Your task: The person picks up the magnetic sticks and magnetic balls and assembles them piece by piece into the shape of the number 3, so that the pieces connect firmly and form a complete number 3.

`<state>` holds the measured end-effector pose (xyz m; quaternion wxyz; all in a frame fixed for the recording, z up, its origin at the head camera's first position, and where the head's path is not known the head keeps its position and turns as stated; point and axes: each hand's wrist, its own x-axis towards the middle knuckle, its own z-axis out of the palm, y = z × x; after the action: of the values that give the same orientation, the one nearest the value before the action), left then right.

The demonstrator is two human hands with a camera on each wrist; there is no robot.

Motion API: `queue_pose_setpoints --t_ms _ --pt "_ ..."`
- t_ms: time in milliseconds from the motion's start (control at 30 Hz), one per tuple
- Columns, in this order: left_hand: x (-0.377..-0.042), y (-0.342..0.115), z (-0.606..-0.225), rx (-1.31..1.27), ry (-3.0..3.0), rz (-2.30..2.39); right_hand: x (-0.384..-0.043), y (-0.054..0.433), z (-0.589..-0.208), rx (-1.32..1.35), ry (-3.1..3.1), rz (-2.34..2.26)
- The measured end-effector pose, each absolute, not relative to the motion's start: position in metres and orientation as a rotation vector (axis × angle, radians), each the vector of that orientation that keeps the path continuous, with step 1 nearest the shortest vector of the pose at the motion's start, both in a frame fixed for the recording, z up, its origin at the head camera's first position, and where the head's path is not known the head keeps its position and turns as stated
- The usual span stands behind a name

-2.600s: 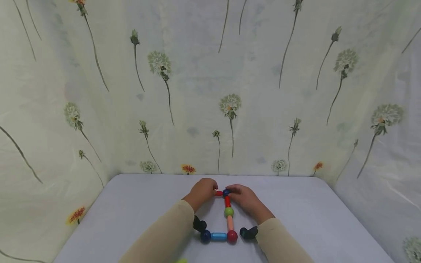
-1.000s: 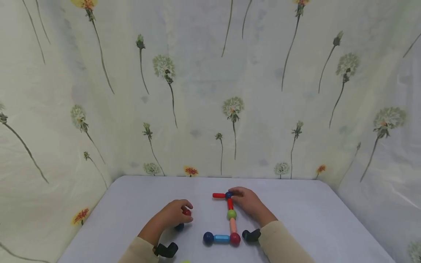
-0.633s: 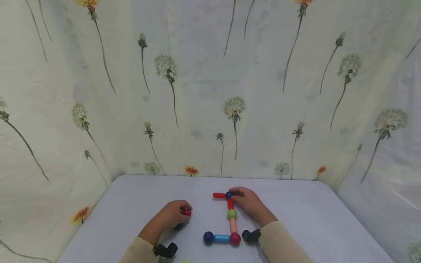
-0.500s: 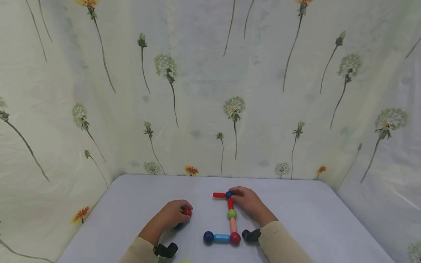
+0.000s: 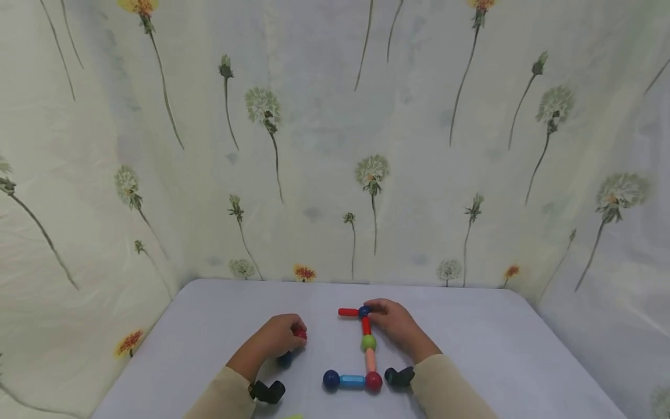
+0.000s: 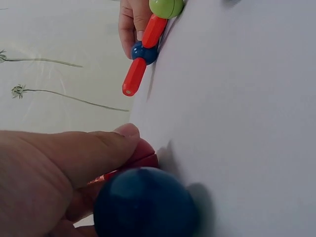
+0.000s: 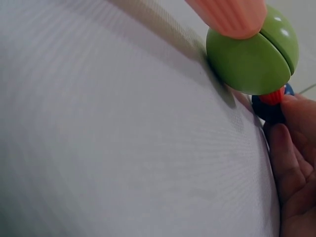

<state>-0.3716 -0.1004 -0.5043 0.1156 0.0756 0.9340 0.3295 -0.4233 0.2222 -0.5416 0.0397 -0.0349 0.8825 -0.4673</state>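
Note:
My left hand [image 5: 280, 337] pinches a red ball [image 5: 300, 333] on the left part of the table; in the left wrist view the thumb lies on the ball [image 6: 143, 154]. A dark blue ball [image 6: 145, 205] sits close beside it, partly under the hand in the head view. My right hand [image 5: 394, 319] holds the small blue ball [image 5: 363, 312] at the far corner of a joined chain. From that ball a red stick [image 5: 348, 312] points left, and another red stick [image 5: 366, 326] leads to a green ball [image 5: 369, 342]. The right fingertips are partly hidden in the head view.
Nearer, the chain continues through a pink stick [image 5: 370, 360], a red ball [image 5: 373, 382], a light blue stick [image 5: 352, 381] and a dark blue ball [image 5: 331, 380]. A yellow-green piece [image 5: 294, 416] shows at the bottom edge. Flowered cloth [image 5: 324, 145] hangs behind the white table.
My left hand has left the red stick at the far end, moved left and nearer, and taken hold of the red ball, lately shifting slightly away from me. The right hand stays on the blue ball.

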Motion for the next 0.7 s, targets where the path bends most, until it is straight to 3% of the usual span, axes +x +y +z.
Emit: queue_pose_setpoints --t_ms 400,700 --pt "-0.396 -0.082 -0.503 0.252 2.738 0.952 -0.427 0.224 -0.548 -0.095 2.713 -1.433" --pt "-0.411 -0.063 -0.495 0.104 2.811 0.953 -0.427 0.223 -0.546 -0.100 2.723 -1.421"
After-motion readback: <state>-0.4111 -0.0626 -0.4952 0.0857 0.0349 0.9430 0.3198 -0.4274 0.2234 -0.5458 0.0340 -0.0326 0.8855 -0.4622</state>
